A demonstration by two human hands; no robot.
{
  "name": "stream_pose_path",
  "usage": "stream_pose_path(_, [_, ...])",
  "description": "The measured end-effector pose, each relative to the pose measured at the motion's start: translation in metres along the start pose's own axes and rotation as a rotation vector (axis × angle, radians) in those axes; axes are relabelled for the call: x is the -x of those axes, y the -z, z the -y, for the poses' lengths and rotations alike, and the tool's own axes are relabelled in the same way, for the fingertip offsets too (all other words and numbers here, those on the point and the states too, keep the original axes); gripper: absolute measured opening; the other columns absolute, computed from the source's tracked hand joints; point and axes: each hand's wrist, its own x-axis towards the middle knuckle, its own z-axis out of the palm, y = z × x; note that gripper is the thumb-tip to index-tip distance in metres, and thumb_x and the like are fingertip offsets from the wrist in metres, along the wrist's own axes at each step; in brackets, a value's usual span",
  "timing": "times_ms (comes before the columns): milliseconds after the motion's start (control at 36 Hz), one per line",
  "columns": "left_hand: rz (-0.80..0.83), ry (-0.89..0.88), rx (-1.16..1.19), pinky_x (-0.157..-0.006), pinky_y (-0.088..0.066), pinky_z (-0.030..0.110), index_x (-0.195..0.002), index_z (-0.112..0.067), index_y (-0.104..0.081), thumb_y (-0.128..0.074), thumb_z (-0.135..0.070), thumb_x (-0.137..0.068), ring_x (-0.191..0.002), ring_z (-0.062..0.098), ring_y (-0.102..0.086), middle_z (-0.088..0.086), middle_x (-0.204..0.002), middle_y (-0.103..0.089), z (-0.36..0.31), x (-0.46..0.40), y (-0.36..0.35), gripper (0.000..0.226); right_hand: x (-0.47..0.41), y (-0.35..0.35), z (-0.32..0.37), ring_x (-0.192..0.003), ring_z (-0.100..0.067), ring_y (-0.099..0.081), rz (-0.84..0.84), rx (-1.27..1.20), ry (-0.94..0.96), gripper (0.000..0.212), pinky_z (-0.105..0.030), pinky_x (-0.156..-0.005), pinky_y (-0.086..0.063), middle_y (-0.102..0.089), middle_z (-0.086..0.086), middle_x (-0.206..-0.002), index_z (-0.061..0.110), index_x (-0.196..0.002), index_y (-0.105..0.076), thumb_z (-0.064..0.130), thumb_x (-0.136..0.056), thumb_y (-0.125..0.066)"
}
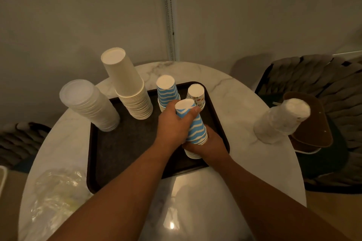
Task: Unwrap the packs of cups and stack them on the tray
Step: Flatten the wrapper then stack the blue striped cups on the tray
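A dark tray [121, 148] lies on the round marble table [244, 107]. My left hand [172, 125] grips the upper part of an upside-down blue-and-white striped cup stack [195, 125], which leans over the tray's right side. My right hand [207, 145] holds the lower end of that stack near a few white cup rims [193, 155]. Standing on the tray are a translucent plastic cup stack [88, 103], a tall white paper cup stack [127, 86], a second striped stack [166, 92] and a small patterned stack [196, 95].
A cup pack still in plastic wrap [282, 121] stands on the table's right edge. Crumpled clear wrapping [56, 191] lies at the near left. Dark chairs [313, 84] surround the table, and a wall stands close behind it.
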Motion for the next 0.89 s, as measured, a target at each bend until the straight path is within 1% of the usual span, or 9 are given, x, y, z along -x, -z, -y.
stream_pose_path(28, [-0.024,-0.007,0.006,-0.079,-0.05,0.016,-0.112,-0.023,-0.057,-0.073,-0.043,-0.083,-0.097,0.005,-0.064,-0.009,-0.104,-0.065,-0.002,-0.002,0.001,0.039,0.0,0.0,-0.001,-0.1,-0.007,-0.068,-0.003,-0.017,0.004,0.069,-0.027,-0.088,-0.053,-0.072,0.008,-0.108,0.027,-0.117,-0.061,0.029,-0.056,-0.092])
stream_pose_path(139, [-0.133,-0.063,0.097,-0.089,-0.056,0.04,-0.114,-0.023,-0.06,-0.073,-0.056,-0.074,-0.095,0.006,-0.068,-0.009,-0.103,-0.07,-0.021,-0.016,0.012,0.053,0.002,0.002,-0.006,-0.092,-0.016,-0.071,-0.036,-0.059,-0.018,0.066,-0.035,-0.084,-0.056,-0.074,0.0,-0.099,0.022,-0.107,-0.065,0.027,-0.048,-0.093])
stream_pose_path(194, [-0.183,-0.154,0.092,-0.089,-0.056,0.04,-0.111,-0.025,-0.058,-0.071,-0.061,-0.069,-0.095,0.005,-0.068,-0.01,-0.102,-0.07,-0.041,-0.026,0.022,0.057,0.002,0.002,-0.006,-0.09,-0.013,-0.071,-0.037,-0.038,-0.017,0.062,-0.032,-0.082,-0.056,-0.074,0.002,-0.098,0.025,-0.106,-0.064,0.023,-0.052,-0.094])
stream_pose_path(278, [-0.268,-0.328,0.05,-0.09,-0.055,0.035,-0.11,-0.029,-0.051,-0.073,-0.057,-0.071,-0.098,0.004,-0.064,-0.013,-0.104,-0.065,-0.07,-0.039,0.038,0.053,0.001,0.003,-0.006,-0.092,-0.011,-0.07,-0.018,-0.023,-0.022,0.059,-0.028,-0.081,-0.056,-0.073,0.003,-0.1,0.029,-0.107,-0.061,0.018,-0.058,-0.093])
stream_pose_path(389, [-0.344,-0.443,0.006,-0.09,-0.051,0.026,-0.115,-0.022,-0.048,-0.075,-0.05,-0.075,-0.1,0.006,-0.06,-0.014,-0.103,-0.058,-0.077,-0.058,0.05,0.056,0.001,0.002,-0.005,-0.095,-0.013,-0.07,-0.013,-0.037,-0.034,0.059,-0.029,-0.083,-0.056,-0.072,0.001,-0.105,0.025,-0.111,-0.06,0.014,-0.062,-0.09])
stream_pose_path(500, [-0.322,-0.335,-0.072,-0.087,-0.046,0.02,-0.121,-0.013,-0.05,-0.08,-0.038,-0.078,-0.1,0.009,-0.058,-0.008,-0.106,-0.057,-0.055,-0.07,0.048,0.059,0.002,0.002,-0.004,-0.093,-0.009,-0.069,-0.005,-0.035,-0.034,0.057,-0.022,-0.078,-0.056,-0.071,0.004,-0.103,0.027,-0.109,-0.059,0.013,-0.063,-0.089])
stream_pose_path(611, [-0.254,-0.215,-0.114,-0.091,-0.047,0.026,-0.123,-0.015,-0.049,-0.08,-0.037,-0.078,-0.103,0.01,-0.057,-0.005,-0.11,-0.058,-0.028,-0.077,0.039,0.059,0.001,0.002,-0.004,-0.09,-0.006,-0.069,-0.011,-0.038,-0.028,0.056,-0.017,-0.073,-0.054,-0.071,0.006,-0.101,0.028,-0.107,-0.059,0.01,-0.063,-0.089])
stream_pose_path(750, [-0.159,-0.112,-0.203,-0.09,-0.047,0.03,-0.123,-0.014,-0.045,-0.079,-0.035,-0.079,-0.108,0.018,-0.057,0.002,-0.118,-0.059,-0.008,-0.082,0.033,0.059,0.001,0.001,-0.003,-0.086,0.002,-0.067,-0.007,-0.034,-0.034,0.056,-0.012,-0.069,-0.052,-0.069,0.009,-0.1,0.027,-0.107,-0.058,0.01,-0.064,-0.088])
stream_pose_path(889, [-0.102,-0.051,-0.222,-0.088,-0.043,0.027,-0.129,-0.013,-0.045,-0.079,-0.036,-0.08,-0.115,0.022,-0.056,0.005,-0.124,-0.059,-0.003,-0.081,0.03,0.063,0.001,0.001,-0.004,-0.089,0.001,-0.067,-0.008,-0.02,-0.033,0.056,-0.013,-0.07,-0.052,-0.069,0.01,-0.101,0.029,-0.108,-0.057,0.013,-0.063,-0.089])
